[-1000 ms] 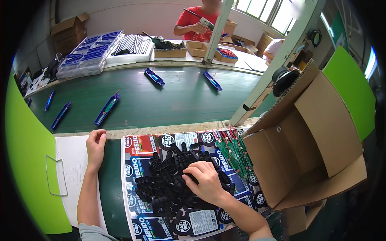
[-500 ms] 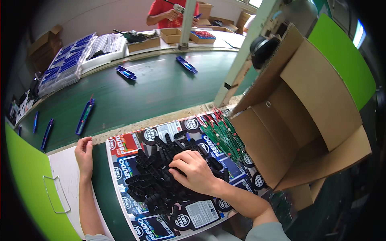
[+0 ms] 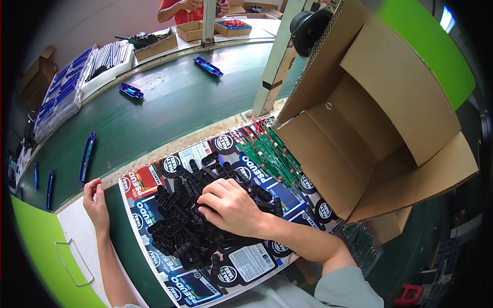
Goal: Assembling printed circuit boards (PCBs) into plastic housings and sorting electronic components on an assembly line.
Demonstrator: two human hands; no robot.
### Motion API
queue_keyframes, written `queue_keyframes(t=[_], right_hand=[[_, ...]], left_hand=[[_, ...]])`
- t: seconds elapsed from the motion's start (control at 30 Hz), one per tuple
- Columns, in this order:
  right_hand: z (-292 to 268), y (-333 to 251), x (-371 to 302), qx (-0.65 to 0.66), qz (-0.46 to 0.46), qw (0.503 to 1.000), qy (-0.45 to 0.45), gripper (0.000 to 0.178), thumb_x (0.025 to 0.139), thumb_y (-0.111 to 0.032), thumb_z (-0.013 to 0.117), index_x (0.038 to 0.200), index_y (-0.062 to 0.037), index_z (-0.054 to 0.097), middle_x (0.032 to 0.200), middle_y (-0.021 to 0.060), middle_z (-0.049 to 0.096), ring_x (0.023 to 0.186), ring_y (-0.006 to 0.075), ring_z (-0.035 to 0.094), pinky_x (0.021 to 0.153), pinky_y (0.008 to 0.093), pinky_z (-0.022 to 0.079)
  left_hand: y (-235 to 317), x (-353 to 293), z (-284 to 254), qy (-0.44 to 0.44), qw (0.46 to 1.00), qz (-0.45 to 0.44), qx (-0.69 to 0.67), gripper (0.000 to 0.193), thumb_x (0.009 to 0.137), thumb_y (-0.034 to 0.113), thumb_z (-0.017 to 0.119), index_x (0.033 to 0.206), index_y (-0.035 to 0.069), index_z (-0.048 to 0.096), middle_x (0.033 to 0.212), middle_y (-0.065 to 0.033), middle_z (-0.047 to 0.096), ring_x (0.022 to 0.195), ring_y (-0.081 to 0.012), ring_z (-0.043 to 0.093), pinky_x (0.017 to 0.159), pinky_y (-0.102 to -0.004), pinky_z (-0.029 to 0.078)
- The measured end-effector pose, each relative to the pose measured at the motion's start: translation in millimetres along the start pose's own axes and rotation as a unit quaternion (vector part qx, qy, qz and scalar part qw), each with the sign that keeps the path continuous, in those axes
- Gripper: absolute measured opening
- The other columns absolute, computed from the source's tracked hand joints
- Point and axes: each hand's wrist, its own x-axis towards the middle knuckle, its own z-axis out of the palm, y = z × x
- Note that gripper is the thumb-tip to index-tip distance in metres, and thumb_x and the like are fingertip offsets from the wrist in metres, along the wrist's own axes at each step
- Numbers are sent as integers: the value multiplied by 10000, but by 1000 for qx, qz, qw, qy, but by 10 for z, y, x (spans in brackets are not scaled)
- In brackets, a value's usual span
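Note:
A heap of small black ribbed plastic pieces [image 3: 174, 205] lies on a printed sheet [image 3: 236, 295] in front of me. My right hand [image 3: 228, 205] is over the middle of the heap, its fingers curled down and closed on a black plastic piece that they mostly hide. To the left, beside the belt's near edge, my left hand [image 3: 96, 205] is raised with loosely bent fingers. A gap shows between its thumb and fingers, and I see nothing in it. Green circuit boards with red wires [image 3: 269, 154] lie beyond the heap on the right.
A large open cardboard box [image 3: 354, 149] stands at right, beside a post [image 3: 277, 66]. Blue elongated shells [image 3: 87, 156] sit on the green conveyor belt [image 3: 169, 113]. Across it are trays [image 3: 67, 92], small cartons [image 3: 190, 32] and a person in red [image 3: 191, 14].
The view has shifted, so the scene sits further left and higher. My right hand stays over the heap with fingers curled, and my left hand stays by the belt edge.

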Motion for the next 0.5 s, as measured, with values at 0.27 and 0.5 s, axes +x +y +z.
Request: queue_keyframes(t=[0.27,0.5], right_hand=[[-64,-27,30,6,-1,1000,1,184,845,-106,820,983,-48,712,1009,86,678,975,281,664,855,417,503],[-14,-70,15,-6,13,1000,-6,190,850,-117,820,996,-50,717,1014,89,683,976,283,665,861,419,506]], left_hand=[[1192,-332,364,-219,961,137,-95,364,977,256,709,1223,-13,704,1275,-185,697,1232,-322,652,1081,-421,479],[1414,-608,468,-385,898,215,12,773,872,400,827,1503,39,561,1640,-273,398,1553,-465,336,1248,-558,309]])
